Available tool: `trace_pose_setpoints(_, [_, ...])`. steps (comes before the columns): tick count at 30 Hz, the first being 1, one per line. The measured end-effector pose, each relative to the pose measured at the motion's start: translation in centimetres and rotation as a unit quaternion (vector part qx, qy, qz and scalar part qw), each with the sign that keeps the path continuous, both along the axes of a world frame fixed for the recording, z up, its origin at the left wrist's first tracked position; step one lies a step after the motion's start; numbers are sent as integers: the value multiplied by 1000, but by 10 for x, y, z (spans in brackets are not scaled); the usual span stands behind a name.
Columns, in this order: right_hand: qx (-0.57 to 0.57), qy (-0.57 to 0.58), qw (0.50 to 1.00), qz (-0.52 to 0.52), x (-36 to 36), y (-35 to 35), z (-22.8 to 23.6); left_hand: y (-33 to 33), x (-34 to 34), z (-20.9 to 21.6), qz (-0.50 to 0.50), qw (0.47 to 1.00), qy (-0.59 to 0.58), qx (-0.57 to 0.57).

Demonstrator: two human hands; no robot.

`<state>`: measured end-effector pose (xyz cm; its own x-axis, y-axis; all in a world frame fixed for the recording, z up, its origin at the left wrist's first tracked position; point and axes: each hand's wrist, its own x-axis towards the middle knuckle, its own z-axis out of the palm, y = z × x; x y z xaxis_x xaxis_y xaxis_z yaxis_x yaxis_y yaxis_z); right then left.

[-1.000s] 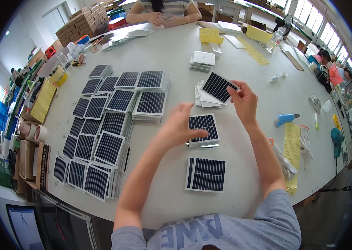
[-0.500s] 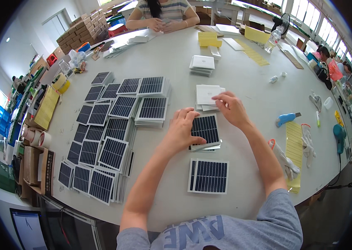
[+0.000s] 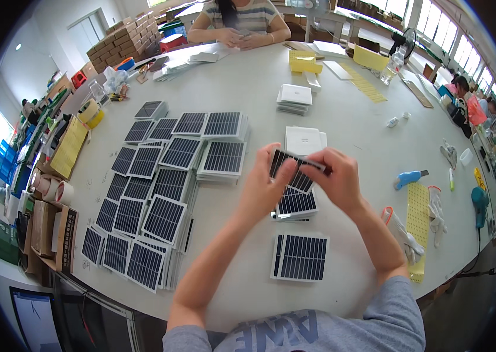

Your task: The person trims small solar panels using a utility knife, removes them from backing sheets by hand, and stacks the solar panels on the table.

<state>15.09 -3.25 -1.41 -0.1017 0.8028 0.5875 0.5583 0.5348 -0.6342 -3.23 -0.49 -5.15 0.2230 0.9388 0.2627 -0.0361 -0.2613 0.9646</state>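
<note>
Raised since the earlier frame: one solar panel [image 3: 300,181], dark, rectangular, ruled with thin pale lines, white-bordered. Position: tilted, above a short stack of like panels [image 3: 298,203] on the desk [image 3: 248,276]. Left hand [image 3: 266,185]: gripping its left side, thumb across the face. Right hand [image 3: 340,176]: gripping its upper right edge, between thumb and fingers. Nearby: white-faced pile [image 3: 302,141], beyond; second panel stack [image 3: 303,258], nearer the person. Farther left: rows of panel piles [image 3: 165,218], similarly dark-faced.
</note>
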Motion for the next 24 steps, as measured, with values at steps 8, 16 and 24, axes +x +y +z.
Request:
trace_pose_setpoints(8, [81,-23,996,30,-18,-13,-6,-17,0,28,-18,999,-19,-37])
trace_pose_setpoints(16, [83,-41,994,58,-21,-12,-4,-7,-7,27,-34,988,-124,-88])
trace_pose_setpoints(24, [134,-55,988,44,-20,-9,-3,-4,-8,30,-51,991,-116,-43])
